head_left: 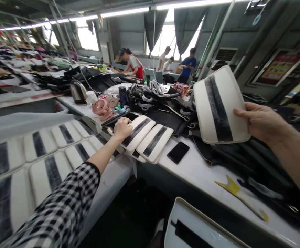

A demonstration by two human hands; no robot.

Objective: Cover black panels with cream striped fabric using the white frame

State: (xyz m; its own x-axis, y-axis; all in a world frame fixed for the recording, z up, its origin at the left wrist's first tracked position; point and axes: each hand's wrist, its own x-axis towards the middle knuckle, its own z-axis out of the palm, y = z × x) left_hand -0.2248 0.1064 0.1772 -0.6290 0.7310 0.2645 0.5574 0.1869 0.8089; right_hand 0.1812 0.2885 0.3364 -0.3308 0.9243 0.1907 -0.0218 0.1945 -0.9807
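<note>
My right hand (258, 121) is closed on the right edge of a white padded panel with a black fuzzy stripe (218, 106) and holds it up, tilted, above the bench. My left hand (122, 128), at the end of a checked sleeve, rests with curled fingers on the top panel of a small stack of the same striped panels (150, 139) at the bench corner. Its fingertips press on the near end of that panel.
Rows of striped panels (44, 151) cover the left bench. A black phone (178, 152) lies beside the stack, with a yellow-tipped tool (240, 196) nearer me. Black fabric (243, 158) is piled at the right. A pink fan (102, 109), a kettle (77, 91) and several people stand further back.
</note>
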